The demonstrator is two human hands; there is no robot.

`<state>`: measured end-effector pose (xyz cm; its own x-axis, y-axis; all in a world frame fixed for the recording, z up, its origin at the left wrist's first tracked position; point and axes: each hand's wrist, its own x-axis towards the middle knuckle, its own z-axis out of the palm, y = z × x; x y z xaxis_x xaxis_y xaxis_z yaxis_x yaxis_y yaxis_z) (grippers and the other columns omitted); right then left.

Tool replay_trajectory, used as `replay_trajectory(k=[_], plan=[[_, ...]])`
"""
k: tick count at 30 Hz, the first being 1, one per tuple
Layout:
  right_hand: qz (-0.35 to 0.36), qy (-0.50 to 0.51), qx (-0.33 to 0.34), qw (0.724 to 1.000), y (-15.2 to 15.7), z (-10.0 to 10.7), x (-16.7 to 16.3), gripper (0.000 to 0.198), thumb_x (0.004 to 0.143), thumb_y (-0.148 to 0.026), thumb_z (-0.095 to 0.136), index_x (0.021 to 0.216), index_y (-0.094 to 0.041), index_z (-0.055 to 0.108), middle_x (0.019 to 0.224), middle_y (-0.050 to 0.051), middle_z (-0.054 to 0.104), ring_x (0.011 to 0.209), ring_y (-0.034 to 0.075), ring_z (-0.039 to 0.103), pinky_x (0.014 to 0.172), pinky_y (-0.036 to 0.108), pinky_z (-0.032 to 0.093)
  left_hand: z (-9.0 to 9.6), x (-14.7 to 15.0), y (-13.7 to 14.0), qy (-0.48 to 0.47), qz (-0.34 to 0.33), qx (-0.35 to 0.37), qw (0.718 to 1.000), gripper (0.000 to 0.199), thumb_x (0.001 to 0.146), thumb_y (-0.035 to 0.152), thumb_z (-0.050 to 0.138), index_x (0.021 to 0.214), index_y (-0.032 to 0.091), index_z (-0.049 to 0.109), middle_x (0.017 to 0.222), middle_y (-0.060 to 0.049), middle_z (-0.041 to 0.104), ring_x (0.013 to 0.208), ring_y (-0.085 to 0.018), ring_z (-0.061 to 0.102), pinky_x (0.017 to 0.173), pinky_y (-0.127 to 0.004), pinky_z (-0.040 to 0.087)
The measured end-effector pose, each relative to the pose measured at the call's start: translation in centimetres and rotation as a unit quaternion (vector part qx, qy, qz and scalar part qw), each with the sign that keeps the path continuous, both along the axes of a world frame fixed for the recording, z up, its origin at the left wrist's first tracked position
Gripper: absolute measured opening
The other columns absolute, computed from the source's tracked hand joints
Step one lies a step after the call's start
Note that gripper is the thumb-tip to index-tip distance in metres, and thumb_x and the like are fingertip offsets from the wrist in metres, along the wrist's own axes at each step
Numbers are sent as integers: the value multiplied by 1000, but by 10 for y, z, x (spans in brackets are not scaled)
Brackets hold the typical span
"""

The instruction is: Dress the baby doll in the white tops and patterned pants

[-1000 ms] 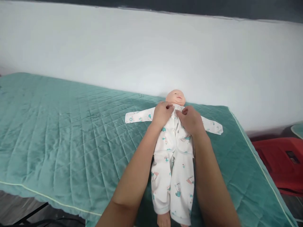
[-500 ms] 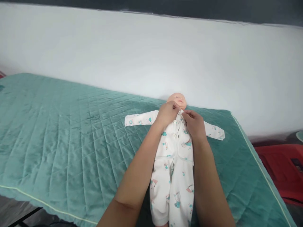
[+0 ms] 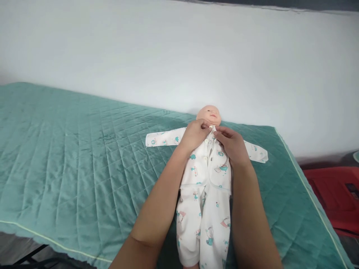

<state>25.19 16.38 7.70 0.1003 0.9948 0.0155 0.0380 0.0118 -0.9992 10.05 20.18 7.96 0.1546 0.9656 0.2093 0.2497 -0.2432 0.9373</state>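
A baby doll lies on its back, its head toward the wall. It wears a white printed jacket with buttons down the front and matching trousers. Both sleeves stretch out sideways. At the collar, my left hand pinches one front edge of the jacket near the top button. Just across from it, my right hand grips the other front edge between thumb and fingers. Lower buttons show along the front, where the two edges lie slightly apart. My fingers partly hide the collar.
A green quilted cover spreads under the doll, with a pale piped edge. Behind it rises a white wall. Beyond the right edge stands a red plastic object. Dark bars show at the lower left.
The camera view has tilted and shifted slightly. Both hands stay at the collar, with the fingers a little repositioned and the right hand's fingers extended more toward the left one.
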Motion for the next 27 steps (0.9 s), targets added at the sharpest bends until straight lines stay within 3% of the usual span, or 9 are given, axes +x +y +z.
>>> replay_trajectory(k=[9, 18, 27], plan=[[19, -48, 36, 998, -4, 7, -8, 37, 71, -38, 79, 100, -20, 65, 79, -2, 62, 65, 11, 51, 55, 24, 40, -6, -2, 1, -48, 8, 13, 999, 5, 79, 15, 66, 81, 17, 70, 87, -4, 75, 80, -16, 65, 76, -28, 49], [34, -129, 20, 991, -5, 9, -11, 38, 74, -35, 76, 104, -22, 58, 74, -3, 63, 60, 12, 53, 46, 23, 39, -9, -6, 1, -86, -31, -4, 996, 10, 79, 14, 67, 84, 17, 75, 93, -6, 77, 86, -18, 68, 80, -29, 51], [46, -186, 14, 981, -7, 11, -10, 41, 76, -33, 74, 110, -23, 53, 79, -3, 66, 66, 14, 58, 52, 24, 44, -3, -7, -7, -86, -27, 14, 996, 11, 81, 14, 65, 92, 16, 69, 86, -3, 73, 79, -13, 66, 74, -24, 49]])
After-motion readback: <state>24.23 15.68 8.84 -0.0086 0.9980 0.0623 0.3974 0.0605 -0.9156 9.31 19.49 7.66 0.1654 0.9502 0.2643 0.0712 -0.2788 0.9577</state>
